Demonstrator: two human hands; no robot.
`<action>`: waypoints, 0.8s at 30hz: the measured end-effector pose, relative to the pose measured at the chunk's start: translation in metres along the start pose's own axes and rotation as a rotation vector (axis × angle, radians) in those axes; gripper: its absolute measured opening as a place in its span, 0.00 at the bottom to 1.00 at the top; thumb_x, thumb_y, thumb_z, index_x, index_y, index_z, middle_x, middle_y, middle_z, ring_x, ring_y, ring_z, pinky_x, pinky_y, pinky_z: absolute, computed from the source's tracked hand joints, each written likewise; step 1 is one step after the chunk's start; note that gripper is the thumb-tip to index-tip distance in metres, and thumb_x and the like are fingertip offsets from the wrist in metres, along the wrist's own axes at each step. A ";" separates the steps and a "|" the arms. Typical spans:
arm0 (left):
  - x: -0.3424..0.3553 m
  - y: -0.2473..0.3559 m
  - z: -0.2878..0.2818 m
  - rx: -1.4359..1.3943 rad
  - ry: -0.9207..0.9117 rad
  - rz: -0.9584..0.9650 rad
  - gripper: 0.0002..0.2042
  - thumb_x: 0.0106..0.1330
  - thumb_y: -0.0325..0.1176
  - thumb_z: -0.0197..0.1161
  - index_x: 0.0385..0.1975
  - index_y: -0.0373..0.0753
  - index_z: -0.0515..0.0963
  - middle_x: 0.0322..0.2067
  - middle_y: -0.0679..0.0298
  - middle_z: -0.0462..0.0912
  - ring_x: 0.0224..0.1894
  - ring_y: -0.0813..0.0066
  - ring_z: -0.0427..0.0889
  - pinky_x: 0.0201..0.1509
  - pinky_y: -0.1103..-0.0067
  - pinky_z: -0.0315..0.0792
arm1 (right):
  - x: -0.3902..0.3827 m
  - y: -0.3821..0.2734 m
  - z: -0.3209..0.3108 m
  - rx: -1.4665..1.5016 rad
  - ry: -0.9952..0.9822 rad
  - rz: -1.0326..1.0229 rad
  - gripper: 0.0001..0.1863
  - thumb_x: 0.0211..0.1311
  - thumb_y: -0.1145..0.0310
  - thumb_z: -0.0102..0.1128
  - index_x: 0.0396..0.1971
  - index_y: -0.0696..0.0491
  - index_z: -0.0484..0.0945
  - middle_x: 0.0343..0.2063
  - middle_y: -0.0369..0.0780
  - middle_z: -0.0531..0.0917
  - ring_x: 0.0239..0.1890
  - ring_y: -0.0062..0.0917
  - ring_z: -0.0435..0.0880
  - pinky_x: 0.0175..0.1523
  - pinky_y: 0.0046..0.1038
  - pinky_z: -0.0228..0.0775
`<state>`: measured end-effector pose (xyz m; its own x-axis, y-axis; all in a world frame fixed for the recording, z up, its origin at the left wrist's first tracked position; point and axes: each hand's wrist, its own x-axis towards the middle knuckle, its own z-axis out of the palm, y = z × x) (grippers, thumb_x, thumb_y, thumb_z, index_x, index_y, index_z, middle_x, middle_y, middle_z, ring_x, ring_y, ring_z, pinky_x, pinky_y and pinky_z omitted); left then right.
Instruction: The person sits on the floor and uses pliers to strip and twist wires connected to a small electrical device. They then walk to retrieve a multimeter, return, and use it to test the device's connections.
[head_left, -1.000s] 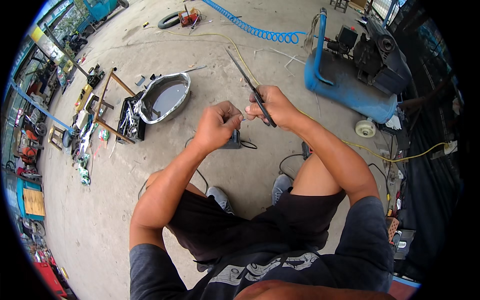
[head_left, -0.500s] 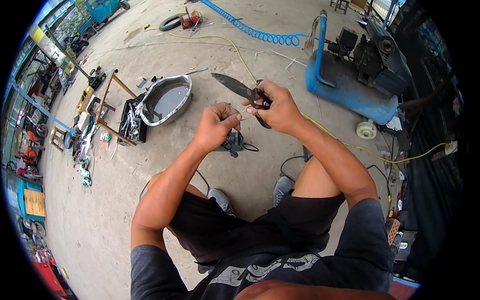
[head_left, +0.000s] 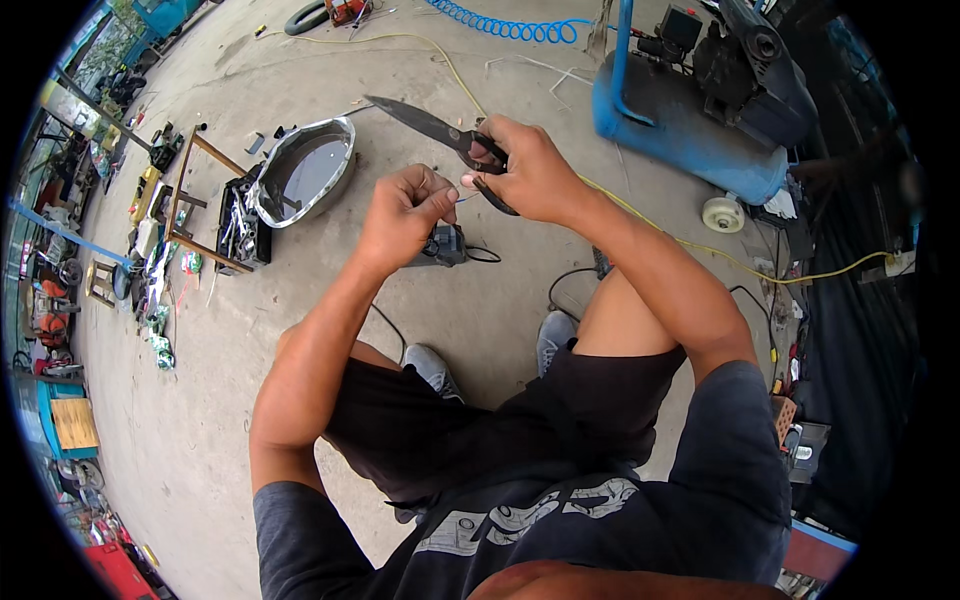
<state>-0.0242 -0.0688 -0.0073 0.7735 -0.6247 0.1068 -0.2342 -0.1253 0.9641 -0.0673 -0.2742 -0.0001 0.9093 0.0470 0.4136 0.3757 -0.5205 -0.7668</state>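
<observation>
Above the floor (head_left: 200, 420), a thin bluish strand (head_left: 463, 197) is pinched by the left hand (head_left: 408, 205); just beside it, scissors (head_left: 440, 130) are gripped by the right hand (head_left: 525, 168), fingers curled. A dark box (head_left: 447, 243) is set below; a blue compressor (head_left: 685, 135) is placed toward the floor's right edge.

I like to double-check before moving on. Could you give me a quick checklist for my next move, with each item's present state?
1. Right hand gripping the scissors: ok.
2. Scissor blades apart from left hand: ok, floor shows between.
3. Secure pinch on the thin bluish piece at the left fingertips: cannot tell, too small.
4. Basin away from both hands: ok.
5. No cords near the feet: not ok, a black cord runs by the left shoe.
</observation>
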 end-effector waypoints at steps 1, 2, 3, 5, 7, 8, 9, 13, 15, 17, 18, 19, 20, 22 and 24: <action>0.000 0.003 0.000 0.009 -0.004 -0.005 0.06 0.65 0.25 0.63 0.28 0.31 0.75 0.22 0.64 0.81 0.26 0.83 0.77 0.30 0.83 0.69 | 0.002 -0.001 0.000 0.038 -0.002 0.056 0.21 0.48 0.67 0.76 0.35 0.62 0.73 0.29 0.41 0.81 0.33 0.22 0.78 0.40 0.27 0.73; 0.000 0.001 0.000 0.022 -0.004 -0.004 0.06 0.65 0.25 0.63 0.28 0.31 0.75 0.22 0.64 0.81 0.26 0.83 0.77 0.30 0.83 0.69 | 0.003 0.000 0.000 0.056 -0.023 0.085 0.21 0.48 0.67 0.76 0.34 0.62 0.73 0.28 0.40 0.80 0.33 0.21 0.77 0.39 0.27 0.72; -0.001 0.000 0.000 0.035 -0.004 -0.002 0.06 0.65 0.25 0.63 0.28 0.31 0.75 0.22 0.64 0.81 0.26 0.83 0.77 0.30 0.83 0.69 | 0.004 0.002 0.000 0.075 -0.044 0.115 0.21 0.48 0.66 0.76 0.34 0.62 0.73 0.27 0.39 0.79 0.32 0.20 0.77 0.38 0.26 0.72; -0.001 0.000 0.001 0.049 -0.004 0.005 0.06 0.65 0.25 0.62 0.28 0.31 0.75 0.22 0.64 0.81 0.26 0.83 0.77 0.30 0.83 0.69 | 0.005 0.003 -0.001 0.125 -0.068 0.156 0.20 0.49 0.66 0.75 0.32 0.61 0.72 0.26 0.35 0.75 0.31 0.19 0.75 0.36 0.25 0.70; -0.001 0.002 0.002 0.053 -0.002 0.010 0.06 0.65 0.24 0.62 0.28 0.31 0.75 0.21 0.64 0.81 0.25 0.83 0.77 0.30 0.83 0.69 | 0.007 0.012 0.001 0.173 -0.097 0.146 0.19 0.50 0.67 0.74 0.32 0.61 0.73 0.26 0.36 0.76 0.30 0.19 0.77 0.35 0.25 0.70; -0.001 0.002 0.002 0.059 -0.004 0.007 0.06 0.65 0.24 0.62 0.27 0.31 0.75 0.22 0.64 0.81 0.25 0.83 0.77 0.30 0.83 0.69 | 0.008 0.015 0.002 0.197 -0.111 0.140 0.19 0.50 0.67 0.74 0.32 0.61 0.73 0.26 0.36 0.76 0.30 0.19 0.78 0.35 0.25 0.71; -0.001 0.002 0.002 0.066 -0.007 0.005 0.06 0.65 0.24 0.62 0.27 0.31 0.75 0.22 0.64 0.81 0.25 0.83 0.77 0.30 0.83 0.69 | 0.007 0.018 0.001 0.249 -0.128 0.166 0.19 0.51 0.67 0.73 0.32 0.61 0.73 0.26 0.37 0.77 0.30 0.20 0.79 0.34 0.25 0.71; -0.001 0.001 0.000 0.066 -0.002 0.002 0.06 0.65 0.24 0.62 0.27 0.31 0.75 0.22 0.64 0.81 0.25 0.83 0.77 0.29 0.83 0.69 | 0.007 0.015 0.002 0.426 -0.170 0.254 0.18 0.52 0.67 0.72 0.34 0.62 0.73 0.25 0.39 0.78 0.29 0.24 0.83 0.32 0.24 0.72; -0.001 0.000 -0.001 0.058 -0.006 -0.006 0.05 0.65 0.24 0.62 0.27 0.31 0.75 0.21 0.64 0.81 0.25 0.83 0.77 0.30 0.83 0.69 | 0.007 0.013 0.002 0.460 -0.169 0.283 0.18 0.53 0.67 0.71 0.34 0.62 0.73 0.24 0.39 0.79 0.28 0.23 0.83 0.31 0.23 0.72; -0.001 -0.001 -0.001 0.050 0.001 -0.014 0.05 0.65 0.25 0.62 0.28 0.31 0.75 0.22 0.64 0.81 0.25 0.83 0.77 0.29 0.83 0.69 | 0.007 0.012 0.001 0.463 -0.162 0.296 0.17 0.54 0.67 0.71 0.35 0.62 0.74 0.24 0.39 0.79 0.26 0.21 0.81 0.28 0.22 0.70; -0.001 -0.001 -0.002 0.045 0.008 -0.017 0.05 0.65 0.25 0.62 0.28 0.31 0.76 0.22 0.64 0.81 0.25 0.84 0.76 0.29 0.83 0.68 | 0.007 0.011 0.000 0.456 -0.149 0.314 0.17 0.54 0.67 0.70 0.34 0.62 0.74 0.23 0.39 0.80 0.25 0.19 0.80 0.27 0.21 0.69; -0.001 0.000 -0.002 0.038 0.013 -0.019 0.05 0.65 0.25 0.62 0.28 0.31 0.76 0.22 0.64 0.81 0.24 0.84 0.75 0.28 0.83 0.67 | 0.007 0.008 -0.003 0.447 -0.135 0.332 0.16 0.54 0.67 0.70 0.34 0.62 0.74 0.23 0.39 0.80 0.24 0.18 0.78 0.25 0.20 0.68; 0.000 0.000 -0.003 0.046 0.020 -0.045 0.05 0.65 0.26 0.62 0.29 0.32 0.77 0.22 0.65 0.81 0.23 0.86 0.73 0.27 0.84 0.65 | 0.006 0.007 -0.006 0.437 -0.121 0.351 0.15 0.55 0.67 0.70 0.33 0.61 0.74 0.22 0.39 0.80 0.22 0.16 0.77 0.24 0.20 0.66; 0.001 0.000 -0.007 0.062 0.034 -0.096 0.06 0.67 0.28 0.62 0.29 0.34 0.77 0.22 0.67 0.82 0.21 0.89 0.69 0.25 0.86 0.61 | 0.008 0.015 -0.009 0.452 -0.050 0.338 0.15 0.55 0.66 0.70 0.32 0.60 0.75 0.22 0.39 0.81 0.21 0.14 0.74 0.22 0.18 0.64; 0.002 -0.005 -0.010 0.034 0.060 -0.098 0.06 0.67 0.29 0.62 0.29 0.34 0.78 0.22 0.67 0.82 0.20 0.90 0.65 0.24 0.86 0.59 | 0.009 0.021 -0.016 0.428 0.015 0.351 0.15 0.56 0.65 0.70 0.32 0.60 0.75 0.21 0.39 0.81 0.20 0.13 0.72 0.21 0.18 0.63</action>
<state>-0.0152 -0.0618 -0.0099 0.8276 -0.5607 0.0275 -0.1743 -0.2100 0.9620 -0.0546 -0.2985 -0.0047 0.9915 -0.0805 0.1021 0.0931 -0.1093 -0.9896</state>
